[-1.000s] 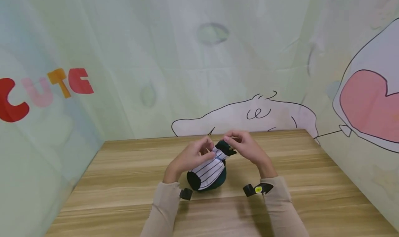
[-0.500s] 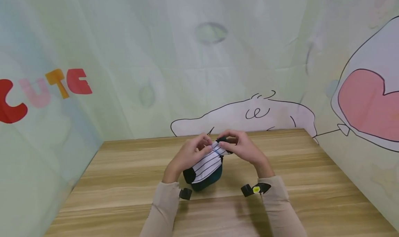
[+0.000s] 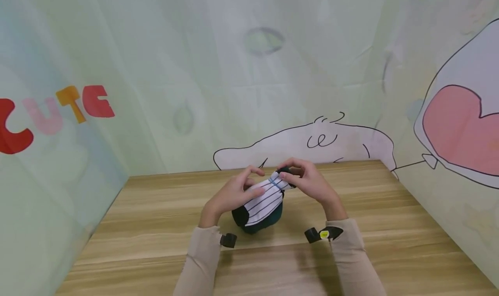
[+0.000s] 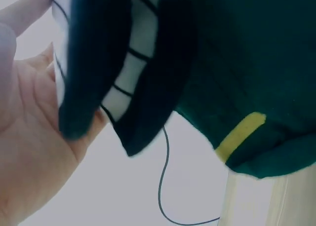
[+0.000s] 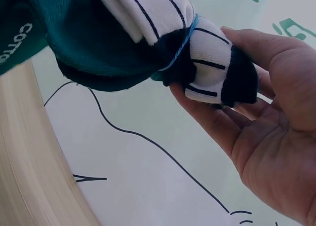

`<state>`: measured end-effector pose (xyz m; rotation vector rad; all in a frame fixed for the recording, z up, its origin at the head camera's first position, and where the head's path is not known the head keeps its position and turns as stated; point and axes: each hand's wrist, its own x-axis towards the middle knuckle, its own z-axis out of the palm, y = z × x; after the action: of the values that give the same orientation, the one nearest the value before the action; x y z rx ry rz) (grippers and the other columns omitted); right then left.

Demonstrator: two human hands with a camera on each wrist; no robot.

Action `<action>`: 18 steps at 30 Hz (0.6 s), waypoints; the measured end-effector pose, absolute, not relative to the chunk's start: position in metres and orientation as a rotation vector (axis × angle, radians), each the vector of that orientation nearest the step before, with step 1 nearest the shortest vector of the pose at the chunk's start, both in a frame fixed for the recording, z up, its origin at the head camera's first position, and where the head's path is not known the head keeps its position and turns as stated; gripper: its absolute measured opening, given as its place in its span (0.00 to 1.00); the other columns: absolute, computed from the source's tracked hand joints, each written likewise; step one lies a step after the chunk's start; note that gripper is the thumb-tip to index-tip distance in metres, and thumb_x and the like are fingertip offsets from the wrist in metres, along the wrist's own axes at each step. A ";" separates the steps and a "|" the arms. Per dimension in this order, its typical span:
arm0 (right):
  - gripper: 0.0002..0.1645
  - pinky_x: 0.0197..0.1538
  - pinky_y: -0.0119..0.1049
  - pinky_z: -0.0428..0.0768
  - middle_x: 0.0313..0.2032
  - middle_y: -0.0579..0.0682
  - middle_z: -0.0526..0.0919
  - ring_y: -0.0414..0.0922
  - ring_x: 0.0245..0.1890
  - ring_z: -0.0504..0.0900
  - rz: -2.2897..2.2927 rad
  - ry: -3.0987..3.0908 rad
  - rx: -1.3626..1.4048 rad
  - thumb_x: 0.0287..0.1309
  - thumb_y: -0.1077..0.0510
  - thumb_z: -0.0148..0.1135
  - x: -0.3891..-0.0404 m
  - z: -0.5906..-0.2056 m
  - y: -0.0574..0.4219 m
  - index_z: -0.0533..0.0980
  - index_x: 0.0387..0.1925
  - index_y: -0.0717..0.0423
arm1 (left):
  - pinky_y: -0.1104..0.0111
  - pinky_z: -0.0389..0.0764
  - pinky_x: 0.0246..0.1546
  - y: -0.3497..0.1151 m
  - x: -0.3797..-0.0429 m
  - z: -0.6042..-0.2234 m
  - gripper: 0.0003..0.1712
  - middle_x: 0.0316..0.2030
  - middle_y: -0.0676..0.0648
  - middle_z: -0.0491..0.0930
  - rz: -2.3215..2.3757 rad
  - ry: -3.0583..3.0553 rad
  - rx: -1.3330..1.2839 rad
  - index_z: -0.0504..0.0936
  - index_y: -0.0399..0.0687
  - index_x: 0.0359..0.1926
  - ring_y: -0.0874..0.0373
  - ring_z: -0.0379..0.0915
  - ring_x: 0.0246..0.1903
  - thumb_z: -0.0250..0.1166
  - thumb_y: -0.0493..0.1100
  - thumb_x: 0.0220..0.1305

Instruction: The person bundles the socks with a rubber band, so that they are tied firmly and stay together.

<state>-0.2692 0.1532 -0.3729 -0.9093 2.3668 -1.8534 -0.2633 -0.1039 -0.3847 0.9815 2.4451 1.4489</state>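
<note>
A bundle of socks (image 3: 265, 203), dark green with white black-striped parts, is bound near one end by a thin blue rubber band (image 5: 183, 46). My right hand (image 3: 313, 183) pinches the bundle's narrow end beyond the band, thumb on one side and fingers on the other. My left hand (image 3: 231, 194) holds the wider part, its thumb lying across the striped cloth and its index finger raised off it. In the left wrist view the socks (image 4: 247, 53) hide most of the left fingers. The band lies between the two hands.
A wood-grain table (image 3: 156, 239) lies under the hands. Behind it hangs a printed pale-green curtain (image 3: 187, 79) with a cartoon outline. Small black wrist cameras (image 3: 228, 240) sit by both beige sleeves (image 3: 200, 261). A thin dark line (image 4: 160, 186) curves below the socks.
The right hand has shifted its hold from the dark cuff tip onto the end beyond the band. The left fingers have drawn back from the band, and the bundle has tilted slightly.
</note>
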 end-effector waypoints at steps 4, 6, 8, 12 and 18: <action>0.12 0.41 0.42 0.84 0.45 0.59 0.80 0.51 0.41 0.83 -1.853 2.382 -0.903 0.67 0.59 0.63 -0.271 -0.373 0.157 0.78 0.49 0.60 | 0.61 0.81 0.38 -0.111 -0.265 -0.386 0.26 0.36 0.46 0.85 1.406 2.411 0.950 0.67 0.48 0.63 0.55 0.82 0.32 0.64 0.49 0.71; 0.12 0.41 0.41 0.84 0.45 0.59 0.80 0.51 0.40 0.83 -1.859 2.387 -0.898 0.67 0.59 0.63 -0.271 -0.374 0.159 0.78 0.50 0.60 | 0.61 0.81 0.39 -0.115 -0.265 -0.386 0.27 0.35 0.46 0.85 1.379 2.402 0.943 0.67 0.47 0.64 0.55 0.82 0.32 0.64 0.49 0.70; 0.12 0.41 0.40 0.83 0.44 0.59 0.80 0.51 0.40 0.83 -1.869 2.395 -0.884 0.68 0.58 0.63 -0.272 -0.374 0.162 0.78 0.50 0.60 | 0.61 0.81 0.40 -0.120 -0.265 -0.386 0.28 0.35 0.46 0.85 1.358 2.392 0.934 0.66 0.47 0.64 0.55 0.82 0.33 0.65 0.50 0.69; 0.13 0.40 0.39 0.83 0.45 0.59 0.79 0.51 0.40 0.82 -1.890 2.395 -0.839 0.68 0.58 0.62 -0.272 -0.374 0.166 0.77 0.50 0.60 | 0.61 0.80 0.41 -0.128 -0.264 -0.384 0.29 0.37 0.47 0.84 1.297 2.402 0.925 0.67 0.50 0.64 0.55 0.81 0.35 0.66 0.52 0.67; 0.13 0.40 0.38 0.83 0.45 0.59 0.79 0.51 0.40 0.82 -1.886 2.382 -0.833 0.68 0.58 0.62 -0.274 -0.376 0.171 0.77 0.51 0.61 | 0.59 0.78 0.48 -0.139 -0.263 -0.384 0.29 0.44 0.47 0.83 1.242 2.409 0.921 0.69 0.50 0.64 0.55 0.79 0.41 0.67 0.51 0.66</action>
<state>-0.2744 0.1710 -0.3756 -0.8327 2.3818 -1.8856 -0.2627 -0.1395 -0.3842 0.9206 2.4093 1.2416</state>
